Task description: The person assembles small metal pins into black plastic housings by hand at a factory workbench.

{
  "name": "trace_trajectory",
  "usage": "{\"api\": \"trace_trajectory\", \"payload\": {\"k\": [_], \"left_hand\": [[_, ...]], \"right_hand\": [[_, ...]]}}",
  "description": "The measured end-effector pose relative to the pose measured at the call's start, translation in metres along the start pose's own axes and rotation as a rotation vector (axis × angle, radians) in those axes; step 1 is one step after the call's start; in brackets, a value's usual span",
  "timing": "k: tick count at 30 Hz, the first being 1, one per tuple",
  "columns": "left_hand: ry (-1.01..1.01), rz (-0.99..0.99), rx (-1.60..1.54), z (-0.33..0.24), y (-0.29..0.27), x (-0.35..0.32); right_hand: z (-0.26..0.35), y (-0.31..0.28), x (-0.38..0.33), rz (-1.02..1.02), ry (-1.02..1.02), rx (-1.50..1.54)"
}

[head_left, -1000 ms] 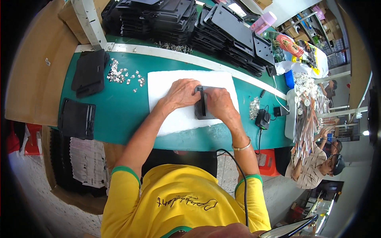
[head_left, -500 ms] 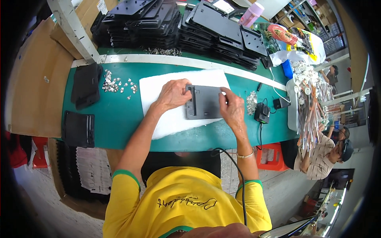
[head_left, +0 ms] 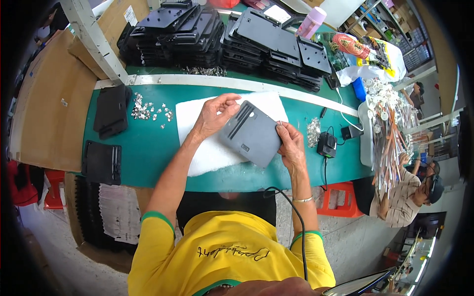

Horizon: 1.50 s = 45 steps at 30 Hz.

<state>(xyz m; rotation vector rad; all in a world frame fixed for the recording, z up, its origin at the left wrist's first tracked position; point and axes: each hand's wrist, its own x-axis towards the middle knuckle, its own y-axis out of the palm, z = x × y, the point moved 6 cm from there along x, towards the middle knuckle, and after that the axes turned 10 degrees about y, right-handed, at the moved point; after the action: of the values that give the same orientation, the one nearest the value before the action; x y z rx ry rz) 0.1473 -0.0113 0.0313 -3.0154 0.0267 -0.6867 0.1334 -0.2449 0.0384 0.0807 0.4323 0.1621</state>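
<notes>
A flat dark-grey plastic panel (head_left: 254, 138) is tilted above a white padded sheet (head_left: 200, 160), with a long slot along one side and a small pale round spot near its upper corner. My right hand (head_left: 292, 143) grips its right edge, thumb on the upper face and fingers partly hidden. Close to the panel's upper-left edge is my left hand (head_left: 216, 117), its fingers loosely bent with a gap between thumb and forefinger. Nothing shows clearly in that hand.
Tall stacks of black panels (head_left: 180, 37) stand behind a white rail (head_left: 197, 81). More panels (head_left: 102, 162) lie at left, near small metal parts (head_left: 140, 109). Another pile of metal bits (head_left: 313, 132), a black adapter (head_left: 327, 144) and a bin (head_left: 366, 143) of wired discs sit at right.
The panel, lying flat on the white sheet before, is now lifted, turned and tilted in my right hand. My left hand has come off its left edge.
</notes>
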Motion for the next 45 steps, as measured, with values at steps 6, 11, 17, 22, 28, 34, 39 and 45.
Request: {"api": "trace_trajectory", "payload": {"k": [6, 11, 17, 22, 28, 34, 39, 45], "left_hand": [[-0.09, 0.061, -0.034, -0.009, 0.004, -0.005], [-0.041, 0.085, -0.17, 0.003, 0.01, -0.009], [-0.082, 0.152, -0.084, 0.012, 0.004, -0.003], [-0.097, 0.188, 0.215, 0.007, 0.009, -0.003], [0.199, 0.117, 0.557, 0.002, 0.005, -0.004], [0.065, 0.102, 0.578, -0.007, -0.007, 0.0], [-0.027, 0.212, 0.656, 0.0, -0.009, -0.003], [-0.025, 0.017, 0.593, 0.002, -0.03, -0.006]], "right_hand": [[-0.02, -0.004, 0.001, -0.043, -0.135, 0.255], [-0.034, 0.004, -0.006, -0.048, -0.129, 0.256], [-0.042, -0.021, -0.01, -0.274, -0.235, -0.189], [-0.034, -0.031, -0.015, -0.253, -0.263, -0.087], [-0.028, -0.017, -0.018, -0.265, -0.368, -0.278], [-0.019, -0.008, -0.02, -0.269, -0.546, -0.514], [-0.009, -0.003, -0.017, -0.263, -0.611, -0.587], [0.009, 0.033, -0.019, -0.19, -0.659, -0.719]]}}
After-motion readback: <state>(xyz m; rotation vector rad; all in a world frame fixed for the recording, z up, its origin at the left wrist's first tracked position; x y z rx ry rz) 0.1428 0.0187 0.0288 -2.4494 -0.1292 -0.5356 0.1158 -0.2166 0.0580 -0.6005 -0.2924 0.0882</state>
